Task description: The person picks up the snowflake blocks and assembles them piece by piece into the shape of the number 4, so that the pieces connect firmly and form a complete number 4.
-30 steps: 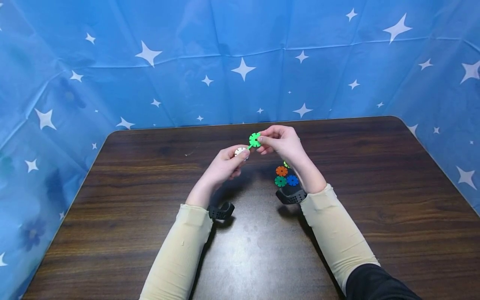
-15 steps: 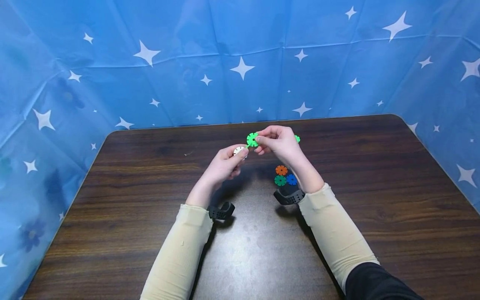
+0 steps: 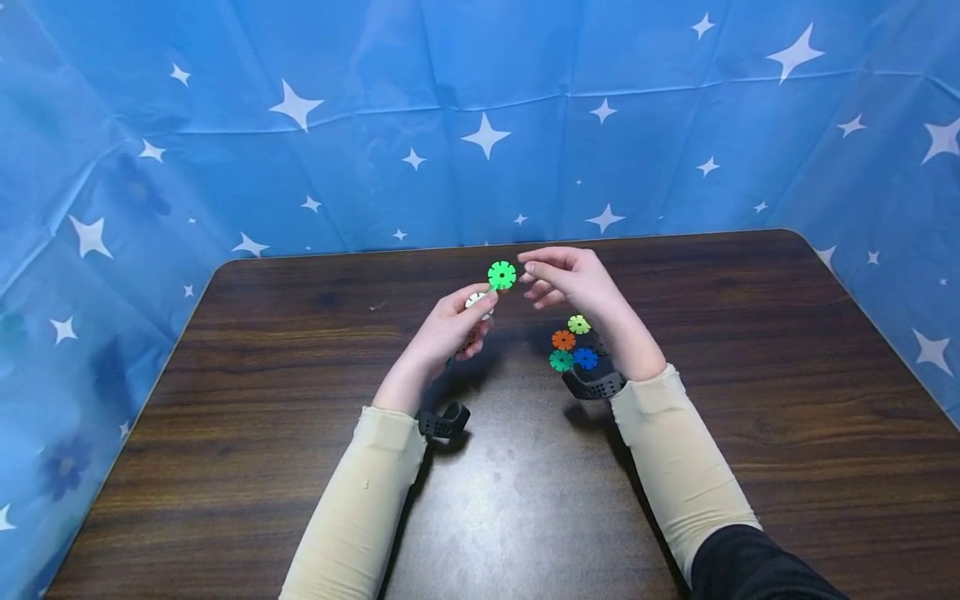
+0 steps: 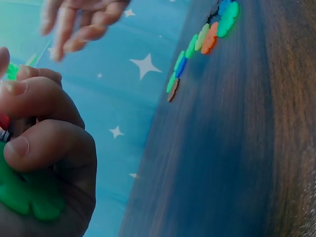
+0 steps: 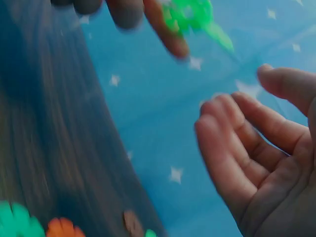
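My left hand (image 3: 450, 332) pinches a white notched disc (image 3: 476, 301) between thumb and fingers. Joined to its upper right edge is a bright green notched disc (image 3: 502, 275), raised above the table. In the left wrist view, a darker green disc (image 4: 34, 195) lies against the palm below the curled fingers, with something red (image 4: 4, 121) partly hidden behind them. My right hand (image 3: 576, 279) is just to the right of the bright green disc, apart from it. Its fingers are loosely bent with nothing between them, as the right wrist view also shows.
Loose discs lie on the dark wooden table (image 3: 300, 417) below the right hand: yellow-green (image 3: 578, 324), orange (image 3: 563, 340), green (image 3: 561, 361) and blue (image 3: 586, 358). A brown disc (image 4: 173, 91) and others show in the left wrist view. A blue starred curtain (image 3: 375, 192) hangs behind.
My right hand has let go of the bright green disc and drawn off to the right. That disc stays joined to the white one in my left hand, slightly further left and higher.
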A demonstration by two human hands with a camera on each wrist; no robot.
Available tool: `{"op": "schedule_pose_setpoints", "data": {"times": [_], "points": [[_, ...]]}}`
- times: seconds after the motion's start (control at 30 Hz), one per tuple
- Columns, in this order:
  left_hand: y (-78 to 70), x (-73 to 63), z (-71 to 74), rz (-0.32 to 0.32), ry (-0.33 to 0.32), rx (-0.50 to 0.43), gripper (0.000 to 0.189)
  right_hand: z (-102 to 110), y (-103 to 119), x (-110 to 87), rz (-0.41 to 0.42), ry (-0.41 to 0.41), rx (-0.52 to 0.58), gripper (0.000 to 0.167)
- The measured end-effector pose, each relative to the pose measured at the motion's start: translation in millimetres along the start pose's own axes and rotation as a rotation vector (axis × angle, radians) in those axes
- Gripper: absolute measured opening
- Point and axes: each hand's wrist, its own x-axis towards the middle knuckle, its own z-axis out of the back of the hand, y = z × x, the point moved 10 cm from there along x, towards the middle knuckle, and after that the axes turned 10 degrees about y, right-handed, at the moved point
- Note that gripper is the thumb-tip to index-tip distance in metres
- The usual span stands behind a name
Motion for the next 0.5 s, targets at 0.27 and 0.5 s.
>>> {"op": "schedule_pose_setpoints", "data": {"times": [0.27, 0.5], "points": [[1.4, 1.0, 3.4, -0.005, -0.009, 0.001, 0.037, 53, -41, -6.5, -0.151, -0.090, -0.265, 0.036], [2.3, -0.4, 4.8, -0.007, -0.005, 0.009, 0.037, 83, -73, -19.1, -0.350, -0.153, -0.510, 0.035]]}}
